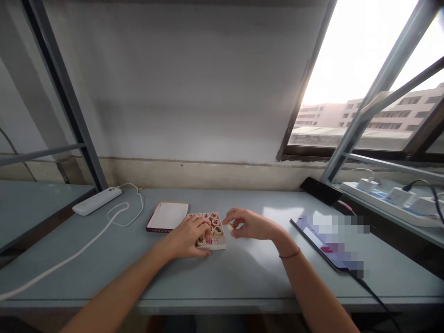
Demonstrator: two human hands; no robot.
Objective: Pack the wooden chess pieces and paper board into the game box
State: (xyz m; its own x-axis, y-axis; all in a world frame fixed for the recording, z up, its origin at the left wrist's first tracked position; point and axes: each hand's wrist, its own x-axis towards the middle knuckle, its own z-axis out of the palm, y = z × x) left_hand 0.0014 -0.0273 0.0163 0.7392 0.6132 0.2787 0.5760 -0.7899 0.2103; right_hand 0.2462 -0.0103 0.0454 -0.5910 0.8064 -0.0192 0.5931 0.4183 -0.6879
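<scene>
A shallow white box (218,246) of round Chinese chess pieces sits on the desk in front of me. Several pieces show red or black characters, and a bare strip with pink print shows at its near side. My left hand (190,236) lies over the box's left part, fingers curved over the pieces and thumb along the near edge, gripping it; some pieces are hidden beneath. Just right of the box, my right hand (248,224) pinches a cream Chinese chess piece (229,227) on edge between thumb and fingers.
The box lid (169,215) lies inside up behind my left hand. A white power bank (97,200) with a white cable (76,254) is at left. On the right are a tablet (322,245), a dark phone (321,190) and a power strip (388,203).
</scene>
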